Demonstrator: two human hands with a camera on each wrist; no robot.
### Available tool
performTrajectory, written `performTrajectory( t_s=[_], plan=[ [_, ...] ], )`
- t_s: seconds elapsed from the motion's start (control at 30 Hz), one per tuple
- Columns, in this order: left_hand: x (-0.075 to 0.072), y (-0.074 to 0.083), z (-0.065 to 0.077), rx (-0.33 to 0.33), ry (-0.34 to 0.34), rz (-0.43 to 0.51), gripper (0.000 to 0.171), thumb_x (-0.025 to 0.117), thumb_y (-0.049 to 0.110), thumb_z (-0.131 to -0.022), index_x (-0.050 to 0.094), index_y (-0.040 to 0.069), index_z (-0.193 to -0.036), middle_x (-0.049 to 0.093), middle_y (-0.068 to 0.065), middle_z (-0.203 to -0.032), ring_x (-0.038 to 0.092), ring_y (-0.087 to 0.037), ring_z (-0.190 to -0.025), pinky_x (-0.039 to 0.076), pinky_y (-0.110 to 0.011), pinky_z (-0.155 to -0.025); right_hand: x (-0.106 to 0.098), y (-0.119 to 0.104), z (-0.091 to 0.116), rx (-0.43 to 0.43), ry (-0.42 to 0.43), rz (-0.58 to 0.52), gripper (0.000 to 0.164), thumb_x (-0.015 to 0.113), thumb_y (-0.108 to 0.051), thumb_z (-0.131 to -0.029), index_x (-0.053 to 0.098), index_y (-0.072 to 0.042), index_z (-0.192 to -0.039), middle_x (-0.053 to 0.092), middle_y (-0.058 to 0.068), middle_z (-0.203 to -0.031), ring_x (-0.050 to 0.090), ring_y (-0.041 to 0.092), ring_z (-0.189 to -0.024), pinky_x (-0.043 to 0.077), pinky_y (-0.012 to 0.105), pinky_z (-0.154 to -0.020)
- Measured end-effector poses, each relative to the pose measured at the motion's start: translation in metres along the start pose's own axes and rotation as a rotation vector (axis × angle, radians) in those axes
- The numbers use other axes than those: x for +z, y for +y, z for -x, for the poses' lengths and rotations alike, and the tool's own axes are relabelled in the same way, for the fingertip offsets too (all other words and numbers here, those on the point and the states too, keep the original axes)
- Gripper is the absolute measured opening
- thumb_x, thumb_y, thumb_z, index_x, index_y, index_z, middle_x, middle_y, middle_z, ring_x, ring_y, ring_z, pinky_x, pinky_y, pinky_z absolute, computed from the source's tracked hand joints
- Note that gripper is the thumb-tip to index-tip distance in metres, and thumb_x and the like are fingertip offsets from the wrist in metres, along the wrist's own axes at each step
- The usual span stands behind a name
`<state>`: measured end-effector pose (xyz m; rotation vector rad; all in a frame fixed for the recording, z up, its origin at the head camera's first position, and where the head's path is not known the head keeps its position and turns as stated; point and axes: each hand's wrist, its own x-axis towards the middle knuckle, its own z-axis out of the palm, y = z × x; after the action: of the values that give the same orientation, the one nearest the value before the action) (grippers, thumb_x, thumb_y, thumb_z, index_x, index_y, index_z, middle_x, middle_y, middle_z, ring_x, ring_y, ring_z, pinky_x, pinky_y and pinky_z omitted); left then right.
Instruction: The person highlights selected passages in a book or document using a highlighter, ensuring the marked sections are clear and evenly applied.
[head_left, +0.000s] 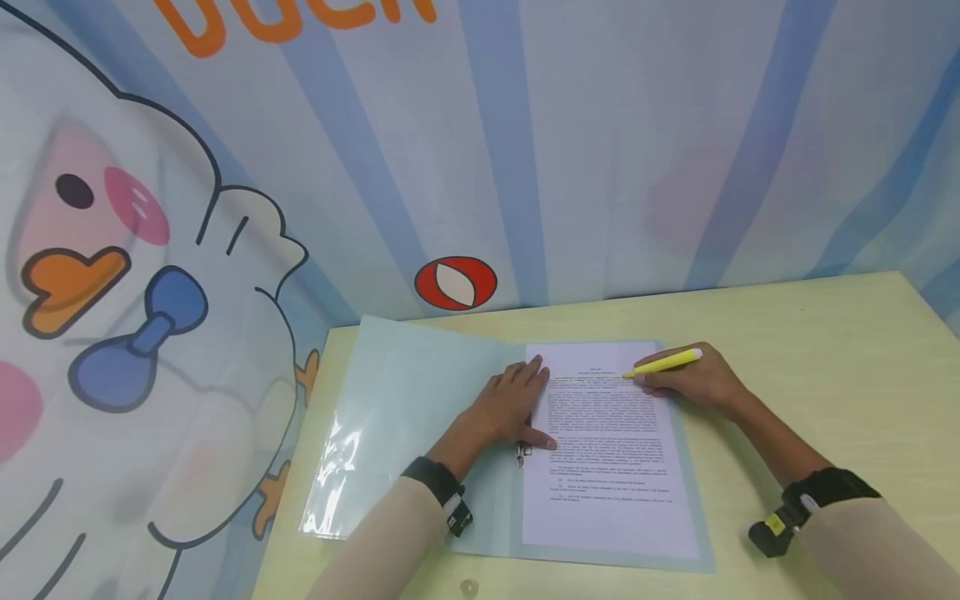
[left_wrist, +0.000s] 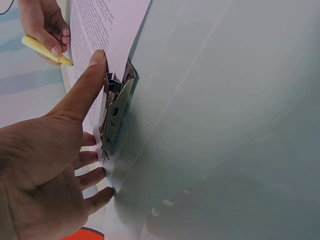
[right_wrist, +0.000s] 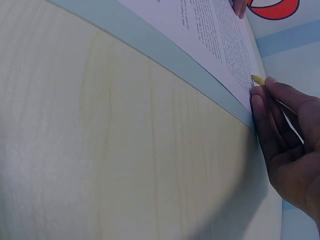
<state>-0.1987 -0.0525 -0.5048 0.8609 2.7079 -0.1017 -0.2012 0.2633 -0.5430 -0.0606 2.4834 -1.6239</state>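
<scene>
A printed sheet (head_left: pixel 600 525) lies in an opened pale blue folder (head_left: pixel 442 400), held at its left edge by a metal clip (left_wrist: pixel 116 112). My right hand (head_left: pixel 693 379) pinches a yellow highlighter (head_left: pixel 670 363), its tip on the page near the right end of a top text line. A yellow streak runs along that line. My left hand (head_left: pixel 513 404) rests spread over the sheet's left edge, thumb and fingers extended, beside the clip. In the right wrist view the highlighter's tip (right_wrist: pixel 257 79) touches the paper close to its margin.
The folder's clear plastic-lined cover (head_left: pixel 352 450) lies flat to the left. Light wood table (head_left: pixel 810 358) extends to the right. A cartoon-printed backdrop (head_left: pixel 600 167) hangs behind the table. A small round mark (head_left: pixel 469 588) shows near the front edge.
</scene>
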Motion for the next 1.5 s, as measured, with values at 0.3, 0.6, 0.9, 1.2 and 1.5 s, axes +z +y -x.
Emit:
performTrajectory(
  t_s=[0.3, 0.6, 0.9, 1.2, 1.5],
  plan=[
    [-0.001, 0.0, 0.001, -0.002, -0.004, 0.008, 0.116, 0.065, 0.071, -0.067, 0.014, 0.014, -0.153, 0.006, -0.005, -0.159, 0.011, -0.026, -0.14, 0.024, -0.046, -0.108, -0.001, -0.001, 0.001, 0.01, -0.002, -0.011, 0.039, 0.081, -0.036, -0.07, 0.073, -0.012, -0.101, 0.07, 0.005, -0.098, 0.066, 0.02, -0.079, 0.054, 0.033, -0.067],
    [-0.001, 0.0, 0.001, 0.006, 0.01, -0.002, 0.116, 0.065, 0.071, -0.067, 0.014, 0.013, -0.153, 0.006, -0.005, -0.159, 0.012, -0.026, -0.14, 0.024, -0.046, -0.108, -0.003, -0.002, 0.002, 0.026, -0.006, -0.026, 0.04, 0.081, -0.034, -0.07, 0.073, -0.01, -0.101, 0.07, 0.008, -0.1, 0.066, 0.021, -0.079, 0.054, 0.034, -0.067],
    [0.0, 0.0, -0.001, -0.003, -0.004, 0.005, 0.116, 0.066, 0.071, -0.067, 0.014, 0.014, -0.153, 0.005, -0.004, -0.159, 0.011, -0.026, -0.14, 0.023, -0.046, -0.108, -0.006, 0.003, 0.002, 0.015, -0.017, -0.065, 0.043, 0.082, -0.033, -0.07, 0.072, -0.007, -0.103, 0.069, 0.01, -0.101, 0.066, 0.021, -0.082, 0.054, 0.034, -0.068],
    [0.001, 0.0, -0.001, -0.007, -0.005, 0.016, 0.117, 0.066, 0.071, -0.067, 0.012, 0.014, -0.154, 0.004, -0.003, -0.159, 0.01, -0.026, -0.14, 0.022, -0.047, -0.108, -0.009, 0.003, 0.003, 0.014, -0.007, -0.03, 0.043, 0.081, -0.036, -0.07, 0.072, -0.01, -0.103, 0.069, 0.008, -0.102, 0.066, 0.019, -0.082, 0.054, 0.033, -0.068],
    [0.004, -0.001, -0.003, -0.002, 0.001, 0.007, 0.118, 0.065, 0.073, -0.066, 0.012, 0.015, -0.154, 0.004, -0.003, -0.159, 0.01, -0.025, -0.14, 0.023, -0.047, -0.108, -0.012, 0.003, 0.004, 0.016, -0.009, -0.019, 0.044, 0.081, -0.036, -0.07, 0.072, -0.01, -0.104, 0.069, 0.008, -0.103, 0.066, 0.018, -0.082, 0.054, 0.033, -0.068]
  ],
)
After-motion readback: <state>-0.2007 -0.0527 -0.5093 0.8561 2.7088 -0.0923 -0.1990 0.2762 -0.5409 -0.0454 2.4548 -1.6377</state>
